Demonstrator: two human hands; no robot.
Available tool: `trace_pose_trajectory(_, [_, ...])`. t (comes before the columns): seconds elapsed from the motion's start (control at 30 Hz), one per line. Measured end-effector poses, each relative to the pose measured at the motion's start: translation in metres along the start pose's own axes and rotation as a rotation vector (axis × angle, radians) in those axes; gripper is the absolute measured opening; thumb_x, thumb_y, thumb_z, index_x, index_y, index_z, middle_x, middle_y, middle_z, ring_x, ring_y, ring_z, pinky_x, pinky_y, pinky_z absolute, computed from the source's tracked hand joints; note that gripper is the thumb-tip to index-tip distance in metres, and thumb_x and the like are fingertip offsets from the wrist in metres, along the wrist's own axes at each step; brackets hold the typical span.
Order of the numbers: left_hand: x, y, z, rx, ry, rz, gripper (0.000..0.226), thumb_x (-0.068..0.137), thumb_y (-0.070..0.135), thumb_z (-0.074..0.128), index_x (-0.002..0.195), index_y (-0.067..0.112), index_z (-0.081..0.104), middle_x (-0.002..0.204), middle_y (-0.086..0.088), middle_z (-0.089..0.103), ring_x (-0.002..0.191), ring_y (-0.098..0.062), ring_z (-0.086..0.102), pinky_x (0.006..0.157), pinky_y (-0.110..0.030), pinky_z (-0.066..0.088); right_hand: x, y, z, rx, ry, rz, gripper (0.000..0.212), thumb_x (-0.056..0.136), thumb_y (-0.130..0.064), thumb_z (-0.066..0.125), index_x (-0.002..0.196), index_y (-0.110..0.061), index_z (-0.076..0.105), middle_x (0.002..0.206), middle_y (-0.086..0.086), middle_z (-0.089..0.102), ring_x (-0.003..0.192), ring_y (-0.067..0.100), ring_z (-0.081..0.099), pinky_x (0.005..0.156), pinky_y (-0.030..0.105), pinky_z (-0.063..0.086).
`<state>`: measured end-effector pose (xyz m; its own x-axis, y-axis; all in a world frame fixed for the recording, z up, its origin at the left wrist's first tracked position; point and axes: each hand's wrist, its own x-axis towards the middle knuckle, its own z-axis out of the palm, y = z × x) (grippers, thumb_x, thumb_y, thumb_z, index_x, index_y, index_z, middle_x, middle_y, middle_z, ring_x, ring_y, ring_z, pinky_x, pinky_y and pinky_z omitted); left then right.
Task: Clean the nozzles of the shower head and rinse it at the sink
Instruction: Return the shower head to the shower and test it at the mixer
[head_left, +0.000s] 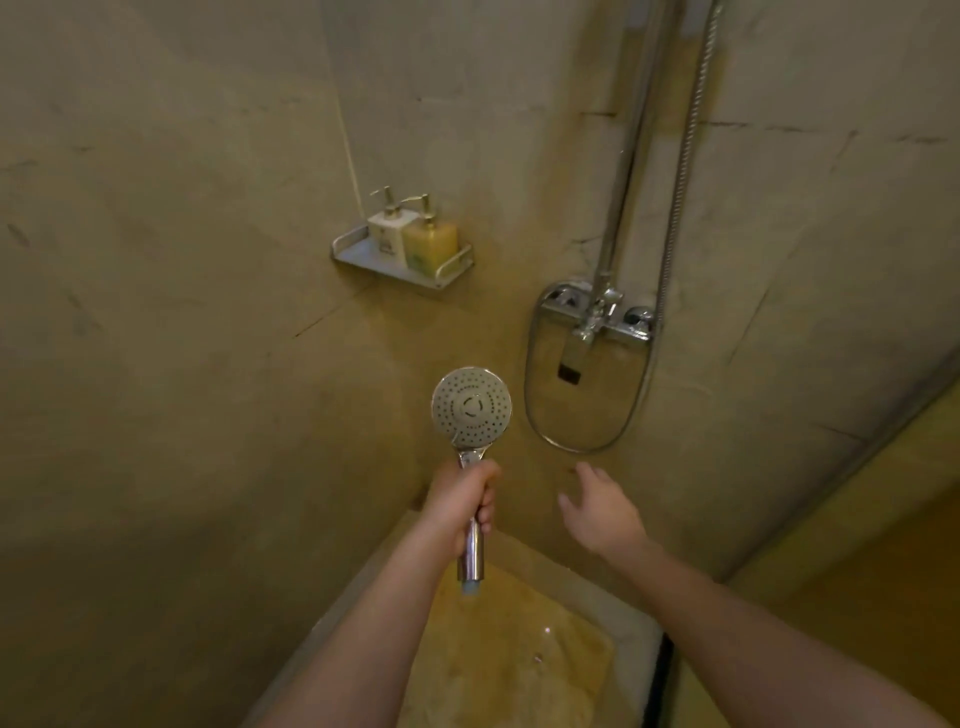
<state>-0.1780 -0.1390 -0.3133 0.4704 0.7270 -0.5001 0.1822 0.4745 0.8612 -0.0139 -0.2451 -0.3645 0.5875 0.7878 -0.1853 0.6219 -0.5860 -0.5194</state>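
- Our left hand (467, 501) grips the shower head (471, 408) by its chrome handle, nozzle face toward us, above the fist;
- our right hand (597, 512) hovers beside it, fingers spread, holding nothing;
- the hose (576, 447) loops just above that hand.

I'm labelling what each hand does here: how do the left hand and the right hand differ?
The left hand is curled round the chrome handle of the shower head, while the right hand holds nothing. The left hand's fingers are wrapped tight; the right hand's fingers are spread and relaxed. The left hand sits below the spray face, which is turned toward the camera; the right hand hangs below the hose loop. Both are bare and raised in front of the tiled wall.
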Motion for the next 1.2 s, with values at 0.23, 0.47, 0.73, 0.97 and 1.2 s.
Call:
trace_pose_trajectory(0.23, [0.025, 0.084, 0.05, -0.006, -0.187, 0.137, 0.03, 0.095, 0.006, 0.057, 0.071, 0.015, 0.043, 0.046, 0.0, 0.036, 0.034, -0.013, 0.032, 0.037, -0.021, 0.029, 0.044, -0.036, -0.085, 0.064, 0.293, -0.07, 0.05, 0.093, -0.037, 0.056, 0.138, -0.018, 0.046, 0.133, 0.007, 0.056, 0.121, 0.026, 0.055, 0.1, 0.038, 0.047])
trace_pose_trajectory(0.47, [0.042, 0.19, 0.073, 0.061, -0.411, 0.315, 0.023, 0.098, 0.013, 0.059, 0.077, 0.014, 0.05, 0.051, -0.003, 0.039, 0.038, -0.015, 0.035, 0.038, -0.022, 0.03, 0.079, -0.092, -0.187, 0.015, 0.567, -0.177, 0.034, 0.088, -0.038, 0.054, 0.12, -0.027, 0.061, 0.109, 0.0, 0.067, 0.098, 0.022, 0.065, 0.083, 0.04, 0.055])
trace_pose_trajectory(0.73, [0.074, 0.304, 0.086, 0.139, -0.575, 0.552, 0.034, 0.099, 0.019, 0.058, 0.066, 0.015, 0.05, 0.05, -0.003, 0.043, 0.039, -0.017, 0.039, 0.04, -0.026, 0.035, 0.107, -0.163, -0.287, -0.086, 0.881, -0.269, 0.018, 0.091, -0.031, 0.062, 0.107, -0.022, 0.062, 0.099, -0.007, 0.063, 0.086, 0.011, 0.062, 0.074, 0.031, 0.053])
trace_pose_trajectory(0.97, [0.077, 0.377, 0.119, 0.133, -0.683, 0.747, 0.04, 0.098, 0.017, 0.058, 0.06, 0.015, 0.047, 0.046, -0.007, 0.039, 0.035, -0.019, 0.035, 0.039, -0.024, 0.033, 0.118, -0.195, -0.368, -0.074, 1.041, -0.302, 0.018, 0.087, -0.026, 0.063, 0.104, -0.018, 0.063, 0.09, -0.002, 0.065, 0.076, 0.017, 0.062, 0.078, 0.041, 0.054])
trace_pose_trajectory(1.2, [0.077, 0.42, 0.146, 0.113, -0.683, 0.866, 0.029, 0.096, 0.017, 0.06, 0.07, 0.011, 0.05, 0.048, -0.006, 0.042, 0.038, -0.021, 0.039, 0.04, -0.026, 0.038, 0.119, -0.2, -0.431, -0.164, 1.08, -0.297, 0.02, 0.09, -0.028, 0.06, 0.109, -0.024, 0.061, 0.088, -0.005, 0.064, 0.074, 0.012, 0.059, 0.07, 0.035, 0.053])
